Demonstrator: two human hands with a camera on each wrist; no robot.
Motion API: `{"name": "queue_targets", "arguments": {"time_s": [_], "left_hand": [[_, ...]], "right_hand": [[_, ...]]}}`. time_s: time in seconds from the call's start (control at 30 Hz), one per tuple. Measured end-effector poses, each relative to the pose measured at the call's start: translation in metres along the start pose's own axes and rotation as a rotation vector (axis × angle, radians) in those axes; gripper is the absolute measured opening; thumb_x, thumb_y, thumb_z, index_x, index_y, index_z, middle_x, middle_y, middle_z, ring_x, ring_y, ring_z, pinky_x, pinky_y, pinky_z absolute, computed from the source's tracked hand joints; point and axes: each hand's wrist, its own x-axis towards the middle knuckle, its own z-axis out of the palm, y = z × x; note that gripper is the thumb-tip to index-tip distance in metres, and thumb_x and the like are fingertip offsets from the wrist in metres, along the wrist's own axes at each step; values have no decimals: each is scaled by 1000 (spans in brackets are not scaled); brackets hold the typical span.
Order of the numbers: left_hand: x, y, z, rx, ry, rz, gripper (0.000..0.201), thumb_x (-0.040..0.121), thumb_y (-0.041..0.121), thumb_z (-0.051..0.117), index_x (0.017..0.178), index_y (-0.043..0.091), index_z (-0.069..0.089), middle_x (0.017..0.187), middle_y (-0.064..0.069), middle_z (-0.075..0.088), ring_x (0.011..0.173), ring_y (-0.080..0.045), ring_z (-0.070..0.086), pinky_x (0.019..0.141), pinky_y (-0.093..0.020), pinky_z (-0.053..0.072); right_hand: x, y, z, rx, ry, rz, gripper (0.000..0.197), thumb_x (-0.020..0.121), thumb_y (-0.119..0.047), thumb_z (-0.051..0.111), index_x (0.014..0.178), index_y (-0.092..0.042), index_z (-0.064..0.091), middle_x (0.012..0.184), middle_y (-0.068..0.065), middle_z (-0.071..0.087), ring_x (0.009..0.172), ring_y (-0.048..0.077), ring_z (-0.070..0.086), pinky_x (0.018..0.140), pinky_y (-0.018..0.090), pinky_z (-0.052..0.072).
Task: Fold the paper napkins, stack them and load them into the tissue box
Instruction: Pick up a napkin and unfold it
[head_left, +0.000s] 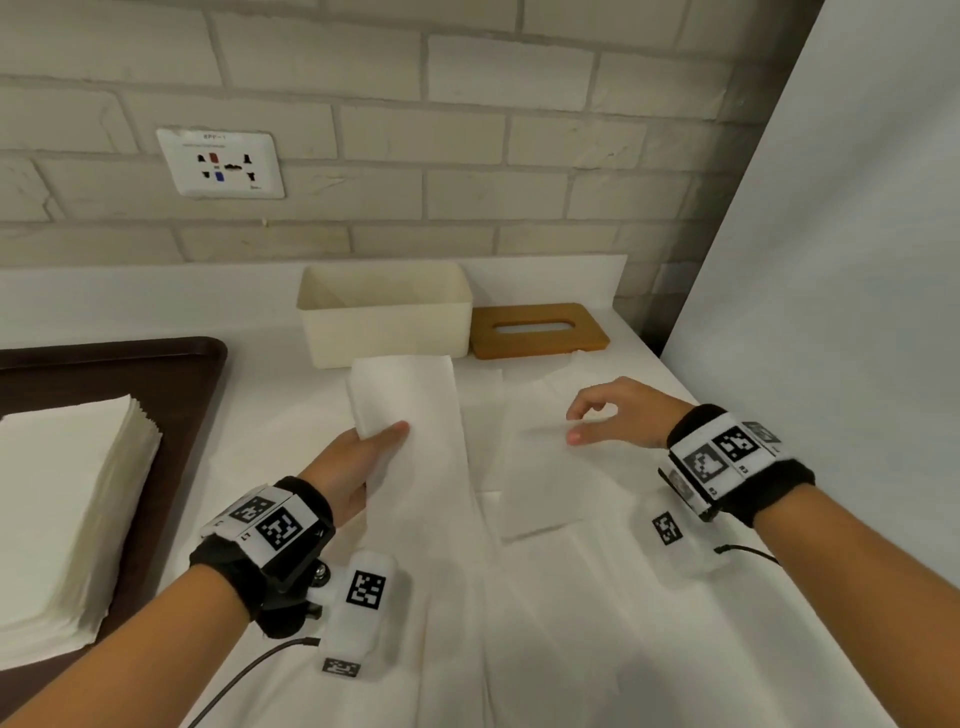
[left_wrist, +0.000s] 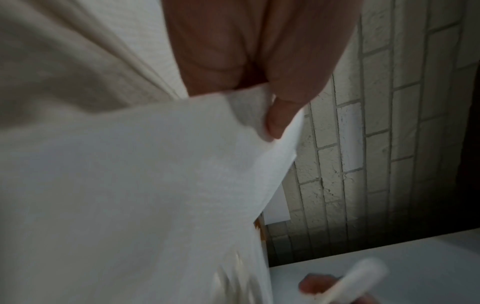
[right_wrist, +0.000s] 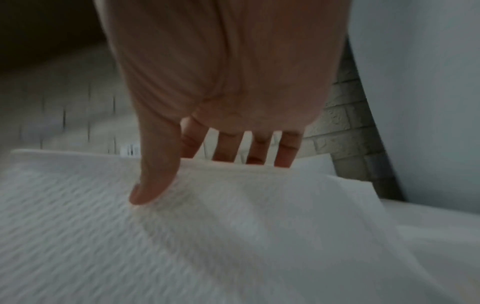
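My left hand (head_left: 383, 441) pinches a long folded white napkin (head_left: 415, 395), thumb on top and fingers hidden beneath; the left wrist view shows the thumb (left_wrist: 279, 119) on that napkin's (left_wrist: 155, 185) edge. My right hand (head_left: 574, 423) grips the far edge of a second white napkin (head_left: 540, 478) lying to the right. In the right wrist view its thumb (right_wrist: 150, 185) lies on this napkin (right_wrist: 233, 226) and the fingers sit behind the edge. The open cream tissue box (head_left: 384, 332) stands by the wall, with its wooden slotted lid (head_left: 537, 343) flat beside it.
A tall stack of unfolded napkins (head_left: 67, 509) sits on a dark brown tray (head_left: 197, 374) at the left. A brick wall with a socket plate (head_left: 221, 163) runs behind. A white panel (head_left: 831, 312) closes the right side. The counter (head_left: 571, 649) is white.
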Motion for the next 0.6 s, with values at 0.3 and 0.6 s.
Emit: {"name": "queue_targets", "arguments": {"time_s": [0.3, 0.6], "left_hand": [[-18, 24, 35, -135, -179, 82, 25, 96, 20, 44, 108, 8, 62, 87, -3, 76, 75, -13, 72, 62, -23, 56], [-28, 29, 40, -394, -101, 162, 57, 90, 58, 35, 109, 13, 66, 108, -12, 70, 94, -23, 69, 80, -35, 52]], "right_hand": [[7, -75, 3, 772, 82, -112, 4, 87, -13, 60, 88, -17, 58, 86, 1, 68, 77, 14, 65, 73, 28, 54], [18, -81, 33, 809, 197, -26, 6, 85, -19, 63, 86, -15, 59, 96, 8, 66, 91, 23, 62, 87, 36, 49]]}}
